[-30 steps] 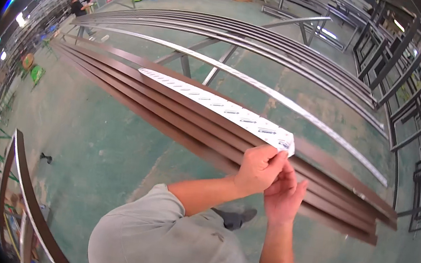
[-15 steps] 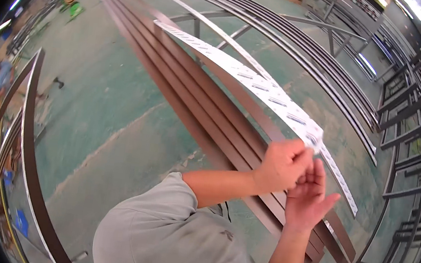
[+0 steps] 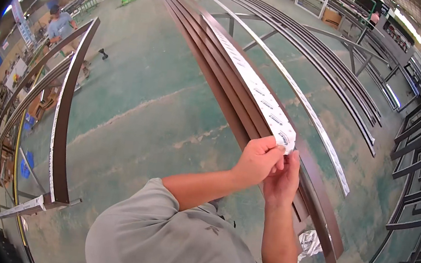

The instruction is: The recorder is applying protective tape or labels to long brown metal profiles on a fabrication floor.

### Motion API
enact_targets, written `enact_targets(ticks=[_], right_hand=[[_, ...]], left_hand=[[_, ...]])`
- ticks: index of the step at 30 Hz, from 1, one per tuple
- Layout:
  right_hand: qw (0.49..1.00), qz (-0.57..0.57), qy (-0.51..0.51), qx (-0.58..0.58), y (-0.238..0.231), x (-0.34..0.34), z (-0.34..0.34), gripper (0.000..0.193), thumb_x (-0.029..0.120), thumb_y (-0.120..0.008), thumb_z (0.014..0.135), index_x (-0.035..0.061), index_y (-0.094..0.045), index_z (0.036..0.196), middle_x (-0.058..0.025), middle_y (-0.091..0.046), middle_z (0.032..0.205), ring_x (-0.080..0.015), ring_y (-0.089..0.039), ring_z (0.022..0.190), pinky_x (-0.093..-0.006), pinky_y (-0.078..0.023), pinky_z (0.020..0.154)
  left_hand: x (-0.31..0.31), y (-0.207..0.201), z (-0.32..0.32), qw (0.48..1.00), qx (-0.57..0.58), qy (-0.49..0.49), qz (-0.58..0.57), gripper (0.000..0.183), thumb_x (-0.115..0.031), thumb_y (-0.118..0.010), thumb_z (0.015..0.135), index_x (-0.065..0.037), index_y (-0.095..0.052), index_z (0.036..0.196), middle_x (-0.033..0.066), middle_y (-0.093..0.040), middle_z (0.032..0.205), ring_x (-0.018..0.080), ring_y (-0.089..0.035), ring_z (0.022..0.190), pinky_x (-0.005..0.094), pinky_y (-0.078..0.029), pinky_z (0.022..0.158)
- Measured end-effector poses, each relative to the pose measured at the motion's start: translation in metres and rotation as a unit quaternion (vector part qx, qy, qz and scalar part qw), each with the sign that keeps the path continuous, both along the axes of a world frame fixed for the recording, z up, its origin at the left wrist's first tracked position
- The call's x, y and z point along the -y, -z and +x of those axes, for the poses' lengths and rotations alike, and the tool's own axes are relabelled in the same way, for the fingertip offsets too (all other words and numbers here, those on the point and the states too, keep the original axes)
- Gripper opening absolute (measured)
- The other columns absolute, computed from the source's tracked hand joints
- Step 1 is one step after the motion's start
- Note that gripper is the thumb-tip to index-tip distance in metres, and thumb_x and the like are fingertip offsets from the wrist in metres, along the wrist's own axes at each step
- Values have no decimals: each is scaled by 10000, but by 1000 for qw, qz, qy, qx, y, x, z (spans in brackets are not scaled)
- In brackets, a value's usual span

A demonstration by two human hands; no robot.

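Note:
A long white printed strip of protective film [image 3: 258, 94] runs away from me along the brown metal profiles [image 3: 225, 84]. My left hand [image 3: 257, 161] pinches the near end of this film between thumb and fingers, a little above the profiles. Close below and to its right is my right hand [image 3: 282, 185], palm up, with curled fingers and its thumb at the film's edge. Its fingertips are partly hidden behind my left hand.
Another white-faced strip [image 3: 310, 112] and several dark profiles [image 3: 304, 53] lie on a rack to the right. Dark frames [image 3: 410, 214] stand at far right. A brown frame [image 3: 66, 129] stands left, near another person [image 3: 60, 26]. Crumpled film [image 3: 309, 243] lies beneath the profiles.
My view has swung to the right and up. My right hand, open with spread fingers before, has closed in at the film's end. The film now lies closer along the profiles.

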State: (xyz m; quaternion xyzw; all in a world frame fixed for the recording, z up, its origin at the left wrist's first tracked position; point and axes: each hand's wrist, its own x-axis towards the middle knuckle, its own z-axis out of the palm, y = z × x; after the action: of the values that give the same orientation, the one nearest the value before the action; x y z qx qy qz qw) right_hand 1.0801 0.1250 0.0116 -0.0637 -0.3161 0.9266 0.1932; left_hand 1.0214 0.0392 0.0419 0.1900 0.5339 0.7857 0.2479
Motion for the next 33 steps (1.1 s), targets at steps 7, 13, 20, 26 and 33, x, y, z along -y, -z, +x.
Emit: enact_targets(ticks=[7, 13, 20, 26, 33], right_hand=[[997, -54, 33, -45, 20, -7, 88, 329, 405, -488, 997, 110, -575, 880, 40, -517, 740, -77, -464, 662, -248, -405, 615], [985, 8, 168, 33, 20, -36, 185, 212, 290, -520, 989, 107, -587, 907, 61, -470, 661, -43, -421, 570, -215, -359, 512], [909, 8, 411, 65, -10, -117, 318, 199, 175, -564, 936, -2, -573, 1025, -96, -622, 870, -166, -551, 679, -285, -457, 579], [856, 113, 503, -34, -63, -198, 553, 266, 169, -582, 923, -12, -578, 1119, -142, -651, 1070, -236, -632, 955, -361, -552, 774], [826, 162, 413, 347, -24, -229, 720, 159, 170, -566, 945, 29, -559, 1018, -80, -651, 987, -157, -604, 665, -245, -427, 439]], left_hand=[[-18, 18, 89, 997, -53, 52, -24, 198, -92, -511, 943, -16, -612, 791, 10, -593, 657, 54, -527, 597, 224, -440, 541], [-51, 37, 165, 980, -74, 182, 41, 222, -118, -511, 973, -10, -615, 809, -1, -602, 675, 63, -559, 640, 232, -470, 580], [-122, 60, 230, 853, 34, 508, 117, 307, -140, -524, 970, 7, -520, 1240, 66, -643, 953, 114, -588, 878, 285, -492, 806], [-137, 109, 225, 618, -187, 716, -267, 311, -293, -608, 923, -46, -667, 1103, -2, -646, 893, 89, -564, 854, 270, -469, 798], [-159, 102, 239, 603, -143, 755, -217, 225, -209, -645, 896, -19, -699, 1004, 61, -688, 958, 130, -617, 909, 290, -477, 805]])
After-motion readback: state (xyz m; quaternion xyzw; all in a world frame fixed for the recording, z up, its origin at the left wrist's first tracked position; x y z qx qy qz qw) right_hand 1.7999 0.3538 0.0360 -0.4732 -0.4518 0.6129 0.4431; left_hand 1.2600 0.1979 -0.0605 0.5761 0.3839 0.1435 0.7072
